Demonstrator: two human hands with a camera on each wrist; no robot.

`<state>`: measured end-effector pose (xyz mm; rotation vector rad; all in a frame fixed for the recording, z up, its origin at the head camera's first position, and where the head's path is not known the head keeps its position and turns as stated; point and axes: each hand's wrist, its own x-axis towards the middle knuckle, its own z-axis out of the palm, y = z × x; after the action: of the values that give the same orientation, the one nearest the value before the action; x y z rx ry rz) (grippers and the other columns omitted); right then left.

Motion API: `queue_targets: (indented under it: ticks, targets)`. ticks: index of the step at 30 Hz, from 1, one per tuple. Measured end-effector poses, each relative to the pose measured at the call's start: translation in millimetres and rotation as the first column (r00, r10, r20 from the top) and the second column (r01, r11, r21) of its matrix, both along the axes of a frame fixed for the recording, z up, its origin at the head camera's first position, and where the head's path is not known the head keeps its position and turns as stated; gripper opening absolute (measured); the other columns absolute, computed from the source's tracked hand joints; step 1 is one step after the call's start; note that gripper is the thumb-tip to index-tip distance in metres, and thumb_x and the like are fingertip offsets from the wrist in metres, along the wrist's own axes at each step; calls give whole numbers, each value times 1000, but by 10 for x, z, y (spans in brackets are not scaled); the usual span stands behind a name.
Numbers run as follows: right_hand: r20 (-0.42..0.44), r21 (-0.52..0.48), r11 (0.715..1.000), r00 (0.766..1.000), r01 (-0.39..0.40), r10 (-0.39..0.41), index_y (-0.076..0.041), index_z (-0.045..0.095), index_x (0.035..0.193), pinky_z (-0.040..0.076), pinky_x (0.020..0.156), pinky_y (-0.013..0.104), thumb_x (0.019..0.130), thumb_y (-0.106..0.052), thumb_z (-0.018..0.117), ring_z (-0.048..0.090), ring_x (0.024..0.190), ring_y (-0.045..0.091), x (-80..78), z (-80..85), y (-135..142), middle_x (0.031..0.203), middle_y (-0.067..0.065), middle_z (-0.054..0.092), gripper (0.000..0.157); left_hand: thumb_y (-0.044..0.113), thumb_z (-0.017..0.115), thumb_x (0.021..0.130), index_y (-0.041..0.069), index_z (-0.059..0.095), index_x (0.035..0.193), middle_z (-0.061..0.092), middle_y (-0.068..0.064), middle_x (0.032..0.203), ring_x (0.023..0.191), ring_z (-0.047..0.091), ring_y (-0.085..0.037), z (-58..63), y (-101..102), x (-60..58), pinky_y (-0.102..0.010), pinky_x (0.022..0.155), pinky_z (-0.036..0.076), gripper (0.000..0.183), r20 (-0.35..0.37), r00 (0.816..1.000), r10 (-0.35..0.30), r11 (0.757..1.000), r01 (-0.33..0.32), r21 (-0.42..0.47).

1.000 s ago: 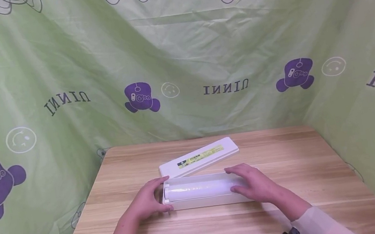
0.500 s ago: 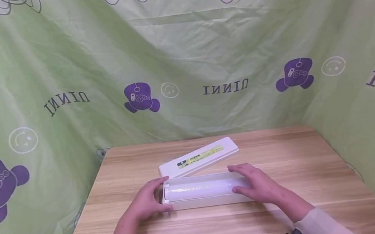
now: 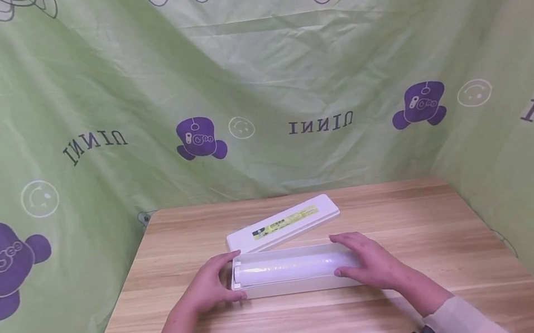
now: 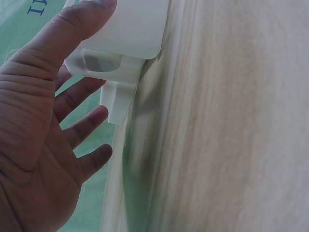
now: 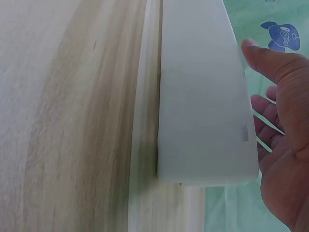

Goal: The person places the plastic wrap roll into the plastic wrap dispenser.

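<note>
A long white box (image 3: 293, 287) stands uncovered on the table, with a shiny roll of plastic film (image 3: 280, 269) lying lengthwise inside it. My left hand (image 3: 209, 284) holds the box's left end, thumb at the front wall and fingers toward the back; in the left wrist view that thumb (image 4: 72, 29) lies on the white wall. Over the right end is my right hand (image 3: 373, 262), fingers spread loosely and thumb near the front rim, hiding part of the roll. From the right wrist, the thumb (image 5: 270, 60) appears at the upper rim without curling round the front wall.
Behind the box lies its white lid (image 3: 282, 225), set at a slant with a yellow label on top. The wooden table (image 3: 404, 210) is enclosed by green printed cloth (image 3: 255, 78) at the back and sides.
My right hand has shifted slightly to the right along the box. The left hand, box, roll and lid have kept their places.
</note>
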<state>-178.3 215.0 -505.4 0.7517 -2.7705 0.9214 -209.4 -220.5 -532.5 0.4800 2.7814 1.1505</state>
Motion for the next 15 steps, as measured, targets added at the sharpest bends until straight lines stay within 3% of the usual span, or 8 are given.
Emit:
queue_targets:
  ticks: [15]
  targets:
    - [2, 4, 1000, 1000, 26, -26, -15, 54, 150, 42, 112, 63, 81, -48, 87, 50, 137, 42, 10, -49, 96, 147, 15, 57, 84, 50, 101, 55, 30, 53, 152, 52, -9, 154, 144, 43, -39, -16, -20, -4, -60, 121, 31, 110, -5, 1000, -11, 1000, 11, 1]
